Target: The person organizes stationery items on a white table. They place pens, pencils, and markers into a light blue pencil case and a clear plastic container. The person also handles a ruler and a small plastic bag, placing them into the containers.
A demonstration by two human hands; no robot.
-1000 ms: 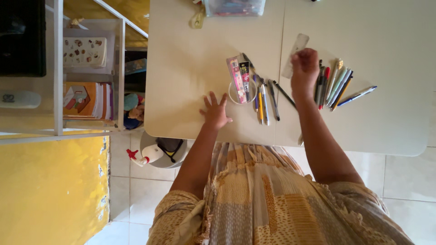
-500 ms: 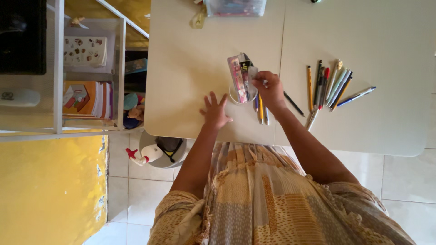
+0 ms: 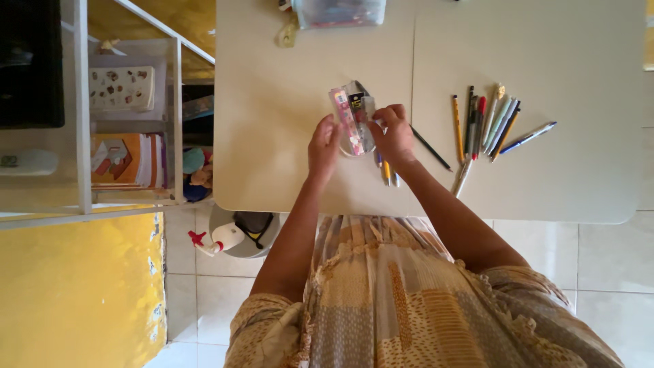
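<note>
Head view: clear pen cup (image 3: 355, 140) sits on the cream table (image 3: 286, 136) directly between both hands, its contents (pink ruler (image 3: 346, 119), dark flat item) leaning away from the body. Left hand (image 3: 322, 146) cupped against the cup's left side, fingers loosely curled; right hand (image 3: 394, 133) touches the right rim, fingers pinched at the top, can't tell if they hold anything. Loose pens (image 3: 487, 123) lie well to the right, long axes roughly pointing away from the body, so right hand is nearer.
</note>
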